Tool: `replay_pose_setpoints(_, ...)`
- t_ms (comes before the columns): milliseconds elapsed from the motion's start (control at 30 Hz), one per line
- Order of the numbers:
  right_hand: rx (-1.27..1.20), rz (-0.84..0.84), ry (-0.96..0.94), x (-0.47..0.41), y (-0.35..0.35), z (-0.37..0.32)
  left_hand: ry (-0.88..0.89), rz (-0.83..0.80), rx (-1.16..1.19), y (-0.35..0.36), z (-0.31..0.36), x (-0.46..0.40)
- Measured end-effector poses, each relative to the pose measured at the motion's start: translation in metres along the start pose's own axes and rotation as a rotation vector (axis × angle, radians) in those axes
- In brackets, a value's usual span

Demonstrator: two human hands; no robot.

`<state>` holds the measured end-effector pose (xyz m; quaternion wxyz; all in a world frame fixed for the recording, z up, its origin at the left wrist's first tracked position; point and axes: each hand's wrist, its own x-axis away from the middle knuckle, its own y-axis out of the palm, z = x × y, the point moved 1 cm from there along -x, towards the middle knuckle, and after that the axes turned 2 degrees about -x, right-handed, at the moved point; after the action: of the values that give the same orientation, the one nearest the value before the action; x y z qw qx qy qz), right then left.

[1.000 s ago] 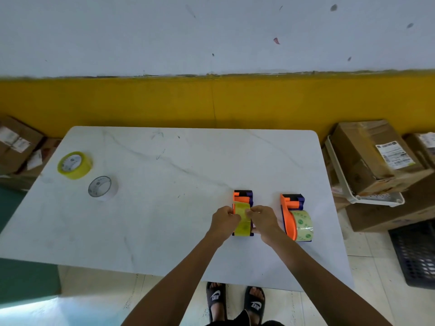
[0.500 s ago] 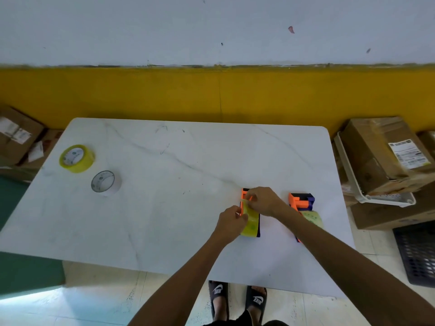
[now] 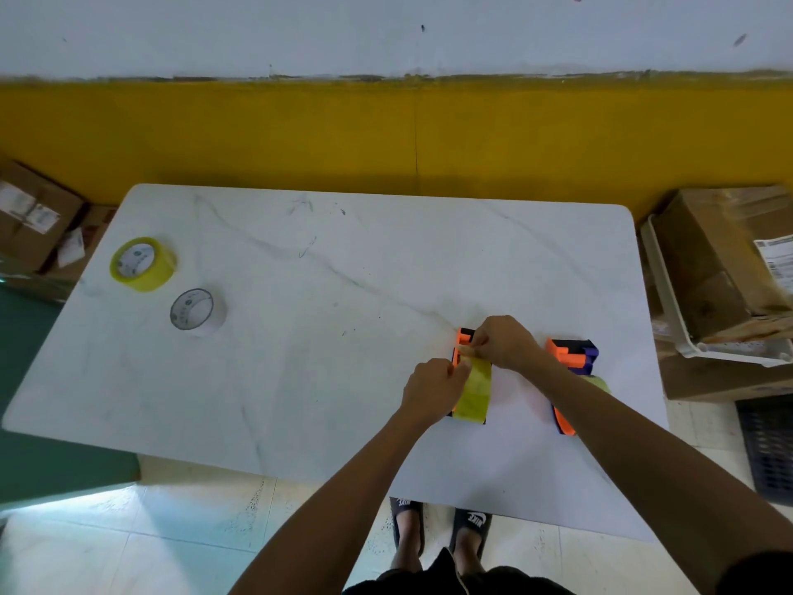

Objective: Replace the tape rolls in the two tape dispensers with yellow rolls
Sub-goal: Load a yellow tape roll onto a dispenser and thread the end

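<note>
Two orange-and-dark tape dispensers lie on the white marble table (image 3: 343, 272). The left dispenser (image 3: 464, 337) carries a yellow roll (image 3: 474, 395). My left hand (image 3: 433, 390) grips that dispenser at the roll's left side. My right hand (image 3: 502, 342) pinches the yellow tape's free end over the dispenser's far end. The right dispenser (image 3: 573, 358) holds a pale greenish roll (image 3: 598, 383), partly hidden by my right forearm. A spare yellow roll (image 3: 141, 264) and a clear roll with a white core (image 3: 196, 312) lie flat at the table's left.
Cardboard boxes (image 3: 721, 259) in a white tray (image 3: 669, 319) stand off the table's right edge, and more boxes (image 3: 34, 216) sit on the floor at the left. A dark crate (image 3: 768, 448) is at the right. My feet are under the near edge.
My right hand has moved from the roll's right side up to the dispenser's far end, drawing the yellow tape end along. My left hand stays at the roll. The camera has tilted slightly.
</note>
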<state>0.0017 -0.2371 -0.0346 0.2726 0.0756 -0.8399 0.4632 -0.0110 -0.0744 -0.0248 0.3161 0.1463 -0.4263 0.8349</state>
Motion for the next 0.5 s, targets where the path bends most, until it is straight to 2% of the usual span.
replay_pose_setpoints(167, -0.018, -0.027, 0.074, -0.006, 0.0, -0.001, -0.021, 0.032, -0.118, 0.0, 0.003, -0.004)
replay_pose_setpoints(333, -0.019, 0.001, 0.122, -0.01, 0.004, -0.002, -0.007, 0.088, -0.282, -0.003, 0.009, -0.003)
replay_pose_setpoints(500, -0.082, 0.041, 0.182, -0.01, 0.006, 0.0, 0.011, 0.079, -0.476, -0.001, 0.016, 0.002)
